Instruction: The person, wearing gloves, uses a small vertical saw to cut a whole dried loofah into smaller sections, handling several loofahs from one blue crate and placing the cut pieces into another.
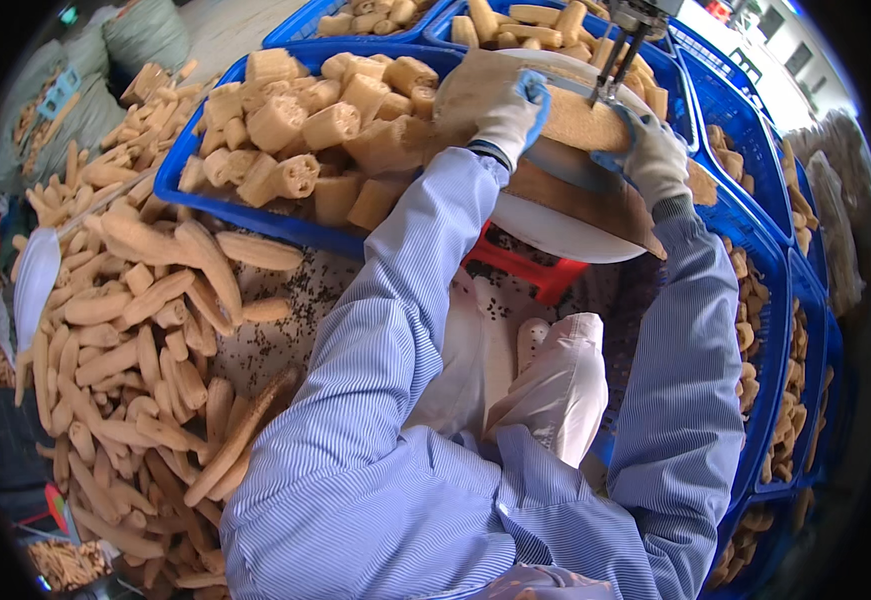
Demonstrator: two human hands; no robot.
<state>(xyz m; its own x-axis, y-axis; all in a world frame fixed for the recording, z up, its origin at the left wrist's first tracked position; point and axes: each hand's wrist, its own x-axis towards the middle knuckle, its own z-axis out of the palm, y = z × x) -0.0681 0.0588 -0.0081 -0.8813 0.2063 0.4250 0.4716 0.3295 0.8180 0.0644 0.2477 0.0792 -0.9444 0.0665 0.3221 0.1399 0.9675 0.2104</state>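
Whole loofahs (115,345) heap on my left, beside a blue crate (275,230) of cut chunks. My gloved left hand (508,120) is at the left end of the loofah piece (583,124), under the machine's metal foot (607,88); my right hand (650,155) touches its right end. They're apart; how firmly each grips, I can't tell. I'd best keep it flat, fingertips clear of the foot.

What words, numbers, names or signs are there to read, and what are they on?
There are none I can read.
Luffa piece: no letters showing.
Left glove, right glove: no letters showing.
Sleeves: just stripes.
Blue crate: no readable words.
Sacks: too blurred to tell.
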